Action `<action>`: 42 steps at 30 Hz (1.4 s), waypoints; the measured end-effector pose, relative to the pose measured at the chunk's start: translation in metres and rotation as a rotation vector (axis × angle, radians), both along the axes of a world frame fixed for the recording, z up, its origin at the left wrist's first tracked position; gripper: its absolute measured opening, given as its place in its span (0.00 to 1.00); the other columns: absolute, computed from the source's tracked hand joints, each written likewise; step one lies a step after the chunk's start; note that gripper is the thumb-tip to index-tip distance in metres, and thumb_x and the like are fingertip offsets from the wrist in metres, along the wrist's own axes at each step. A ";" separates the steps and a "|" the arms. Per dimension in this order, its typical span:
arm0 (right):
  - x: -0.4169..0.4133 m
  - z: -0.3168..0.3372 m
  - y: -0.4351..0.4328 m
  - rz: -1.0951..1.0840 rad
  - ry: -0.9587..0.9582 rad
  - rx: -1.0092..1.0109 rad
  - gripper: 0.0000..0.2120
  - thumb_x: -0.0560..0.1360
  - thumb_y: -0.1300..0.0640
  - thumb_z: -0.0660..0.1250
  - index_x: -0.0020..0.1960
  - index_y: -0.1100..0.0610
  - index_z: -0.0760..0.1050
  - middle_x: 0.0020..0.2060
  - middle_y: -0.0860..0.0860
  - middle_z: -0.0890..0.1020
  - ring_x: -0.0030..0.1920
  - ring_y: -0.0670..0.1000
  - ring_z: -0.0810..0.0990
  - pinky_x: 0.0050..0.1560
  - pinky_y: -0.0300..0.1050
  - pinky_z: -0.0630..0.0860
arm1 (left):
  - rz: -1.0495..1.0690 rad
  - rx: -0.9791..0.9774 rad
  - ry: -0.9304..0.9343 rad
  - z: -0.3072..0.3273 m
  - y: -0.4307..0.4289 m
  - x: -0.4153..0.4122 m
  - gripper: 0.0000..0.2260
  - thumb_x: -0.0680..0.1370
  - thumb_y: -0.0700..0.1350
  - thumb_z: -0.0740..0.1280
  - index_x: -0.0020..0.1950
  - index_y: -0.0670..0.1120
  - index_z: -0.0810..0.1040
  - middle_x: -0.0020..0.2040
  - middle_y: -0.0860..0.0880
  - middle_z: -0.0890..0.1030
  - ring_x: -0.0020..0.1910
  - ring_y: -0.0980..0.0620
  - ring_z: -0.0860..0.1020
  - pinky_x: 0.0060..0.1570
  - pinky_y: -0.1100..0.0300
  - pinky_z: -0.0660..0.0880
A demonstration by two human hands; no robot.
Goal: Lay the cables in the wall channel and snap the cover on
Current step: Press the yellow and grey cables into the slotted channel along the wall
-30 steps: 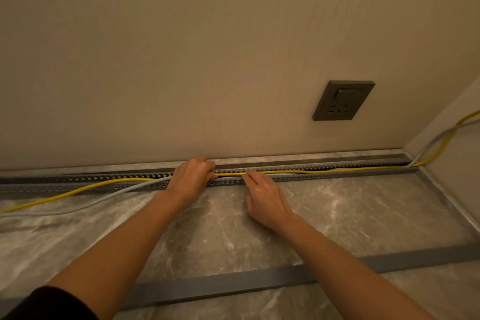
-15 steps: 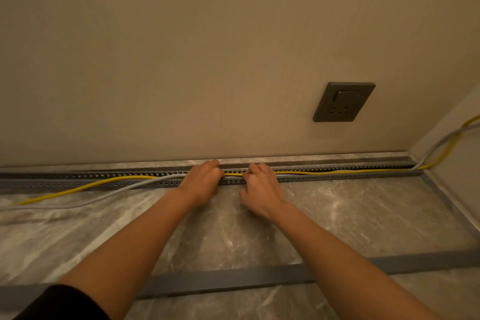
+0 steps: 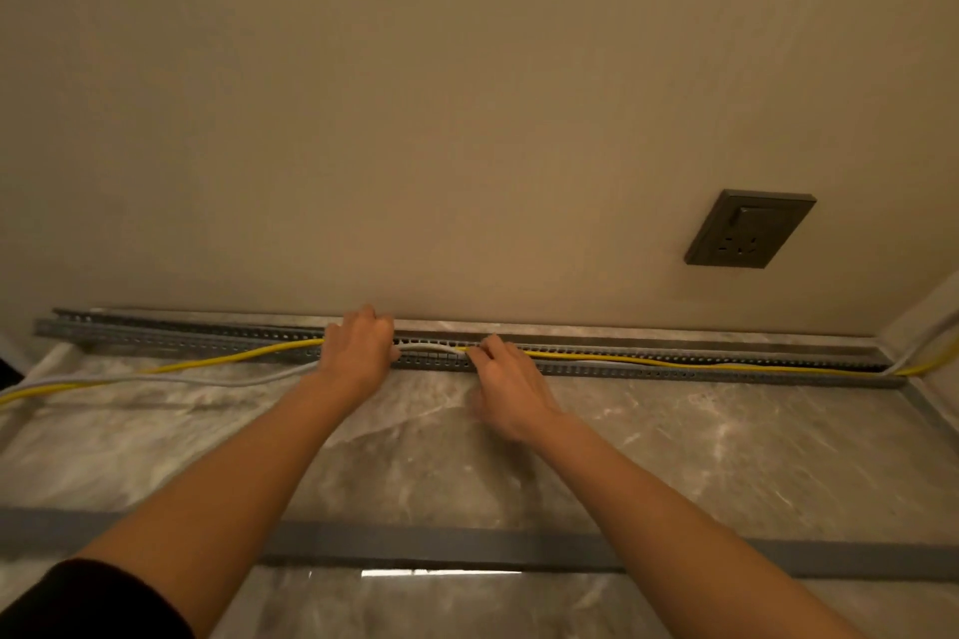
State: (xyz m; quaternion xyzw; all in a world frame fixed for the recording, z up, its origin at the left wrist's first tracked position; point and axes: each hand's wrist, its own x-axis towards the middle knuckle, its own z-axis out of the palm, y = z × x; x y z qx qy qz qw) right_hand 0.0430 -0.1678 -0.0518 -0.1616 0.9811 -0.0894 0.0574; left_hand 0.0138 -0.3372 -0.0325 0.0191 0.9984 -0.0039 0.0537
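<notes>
Right of the hands the yellow cable (image 3: 648,362) and grey cable (image 3: 181,379) lie in the slotted grey wall channel (image 3: 674,368) — leftward they trail onto the marble floor (image 3: 726,441). The left hand (image 3: 358,348) is curled over both; the right hand (image 3: 506,379) pinches them. The long grey cover strip (image 3: 441,547) lies unfitted.

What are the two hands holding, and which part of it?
Both hands are on the cables at the channel. The left hand and right hand pinch the grey cable mid-length, where it arches between them; the yellow cable passes under them.
</notes>
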 end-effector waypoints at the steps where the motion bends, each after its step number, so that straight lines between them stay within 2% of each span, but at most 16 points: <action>1: 0.000 0.000 -0.008 -0.007 0.000 0.000 0.22 0.75 0.64 0.59 0.68 0.62 0.65 0.63 0.58 0.69 0.63 0.58 0.68 0.65 0.48 0.63 | -0.013 -0.001 -0.019 -0.001 -0.005 -0.001 0.14 0.78 0.46 0.62 0.61 0.40 0.72 0.62 0.41 0.72 0.62 0.41 0.71 0.58 0.49 0.69; 5: -0.002 0.000 -0.029 -0.084 -0.002 -0.011 0.22 0.76 0.65 0.58 0.70 0.62 0.65 0.63 0.57 0.69 0.64 0.58 0.68 0.66 0.48 0.64 | -0.098 -0.009 -0.046 -0.001 -0.026 -0.009 0.15 0.77 0.46 0.63 0.60 0.40 0.72 0.62 0.41 0.72 0.63 0.41 0.71 0.58 0.49 0.69; 8: -0.005 0.002 -0.035 -0.139 -0.012 0.006 0.21 0.77 0.62 0.57 0.69 0.61 0.67 0.62 0.57 0.70 0.63 0.58 0.71 0.64 0.50 0.67 | -0.144 0.093 -0.079 -0.002 -0.037 -0.016 0.16 0.77 0.51 0.64 0.57 0.40 0.73 0.60 0.40 0.75 0.59 0.41 0.74 0.54 0.51 0.71; 11: -0.003 0.007 -0.040 -0.164 -0.056 0.047 0.22 0.78 0.58 0.56 0.71 0.58 0.64 0.64 0.57 0.69 0.63 0.58 0.71 0.63 0.49 0.67 | -0.127 0.215 -0.116 -0.004 -0.044 -0.022 0.20 0.76 0.57 0.62 0.51 0.39 0.75 0.54 0.40 0.79 0.54 0.40 0.76 0.50 0.51 0.72; 16: 0.003 0.013 -0.048 -0.188 -0.058 0.098 0.23 0.77 0.56 0.56 0.72 0.55 0.62 0.63 0.57 0.72 0.62 0.59 0.72 0.61 0.49 0.69 | -0.132 0.300 -0.167 -0.005 -0.047 -0.029 0.20 0.75 0.55 0.66 0.47 0.37 0.76 0.50 0.37 0.80 0.51 0.39 0.78 0.48 0.51 0.73; 19: 0.002 0.016 -0.053 -0.142 -0.039 0.215 0.20 0.78 0.55 0.54 0.68 0.58 0.67 0.60 0.59 0.74 0.60 0.60 0.73 0.60 0.51 0.68 | -0.138 0.357 -0.192 -0.005 -0.047 -0.035 0.18 0.75 0.53 0.67 0.35 0.40 0.73 0.48 0.35 0.81 0.49 0.39 0.79 0.44 0.52 0.72; 21: -0.001 0.018 -0.054 -0.152 -0.027 0.199 0.18 0.77 0.55 0.55 0.64 0.59 0.72 0.58 0.59 0.75 0.59 0.59 0.74 0.59 0.50 0.68 | -0.145 0.344 -0.190 -0.005 -0.047 -0.037 0.19 0.76 0.52 0.65 0.30 0.42 0.68 0.48 0.34 0.80 0.49 0.38 0.78 0.43 0.52 0.72; 24: -0.007 0.018 -0.059 -0.177 -0.036 0.154 0.18 0.76 0.55 0.57 0.61 0.62 0.75 0.58 0.59 0.75 0.61 0.58 0.72 0.59 0.49 0.69 | -0.155 0.335 -0.144 -0.008 -0.045 -0.039 0.17 0.77 0.52 0.63 0.43 0.37 0.75 0.52 0.37 0.79 0.52 0.38 0.77 0.46 0.52 0.71; 26: -0.011 0.020 -0.065 -0.206 -0.057 0.129 0.18 0.76 0.56 0.58 0.59 0.65 0.75 0.57 0.60 0.76 0.61 0.59 0.72 0.58 0.50 0.70 | -0.160 0.349 -0.097 -0.012 -0.046 -0.037 0.16 0.77 0.52 0.64 0.48 0.38 0.76 0.53 0.38 0.78 0.53 0.39 0.76 0.47 0.51 0.71; 29: -0.016 0.021 -0.069 -0.231 -0.079 0.153 0.16 0.78 0.55 0.58 0.58 0.65 0.74 0.57 0.61 0.77 0.59 0.61 0.74 0.56 0.51 0.71 | -0.208 0.400 -0.057 -0.018 -0.050 -0.036 0.12 0.75 0.53 0.66 0.41 0.45 0.71 0.48 0.44 0.76 0.51 0.42 0.75 0.43 0.55 0.67; 31: -0.020 0.020 -0.069 -0.247 -0.087 0.163 0.15 0.79 0.55 0.59 0.59 0.64 0.73 0.58 0.61 0.77 0.60 0.61 0.74 0.56 0.51 0.71 | -0.255 0.416 -0.071 -0.019 -0.054 -0.036 0.15 0.73 0.54 0.67 0.34 0.50 0.64 0.43 0.48 0.72 0.46 0.45 0.74 0.40 0.58 0.63; 33: -0.022 0.018 -0.071 -0.247 -0.066 0.173 0.14 0.79 0.56 0.59 0.60 0.64 0.73 0.58 0.60 0.77 0.60 0.60 0.74 0.56 0.52 0.72 | -0.287 0.417 -0.087 -0.019 -0.057 -0.037 0.19 0.73 0.52 0.69 0.32 0.52 0.60 0.42 0.50 0.70 0.43 0.48 0.70 0.40 0.58 0.63; 36: -0.023 0.013 -0.076 -0.218 -0.027 0.197 0.13 0.79 0.60 0.58 0.61 0.63 0.73 0.60 0.59 0.73 0.61 0.59 0.73 0.56 0.52 0.72 | -0.300 0.397 -0.108 -0.016 -0.061 -0.035 0.18 0.72 0.48 0.70 0.32 0.52 0.61 0.44 0.50 0.70 0.48 0.47 0.72 0.42 0.59 0.63; 39: -0.019 0.010 -0.076 -0.217 -0.007 0.215 0.13 0.80 0.60 0.57 0.61 0.63 0.73 0.60 0.60 0.73 0.61 0.59 0.72 0.58 0.51 0.71 | -0.312 0.283 -0.096 -0.010 -0.073 -0.031 0.11 0.74 0.52 0.68 0.40 0.48 0.69 0.51 0.45 0.73 0.54 0.44 0.73 0.46 0.56 0.66; 41: -0.017 0.009 -0.075 -0.228 0.020 0.235 0.13 0.80 0.60 0.57 0.61 0.63 0.74 0.59 0.60 0.75 0.61 0.59 0.72 0.59 0.51 0.70 | -0.280 0.184 -0.070 -0.006 -0.085 -0.028 0.16 0.75 0.56 0.65 0.49 0.42 0.73 0.55 0.43 0.75 0.56 0.43 0.74 0.49 0.54 0.69; 42: -0.016 0.009 -0.077 -0.224 0.034 0.268 0.13 0.79 0.60 0.57 0.61 0.62 0.74 0.59 0.60 0.76 0.61 0.59 0.73 0.60 0.50 0.69 | -0.243 0.157 -0.066 -0.005 -0.092 -0.027 0.19 0.74 0.58 0.64 0.50 0.41 0.73 0.56 0.42 0.76 0.55 0.43 0.74 0.49 0.54 0.69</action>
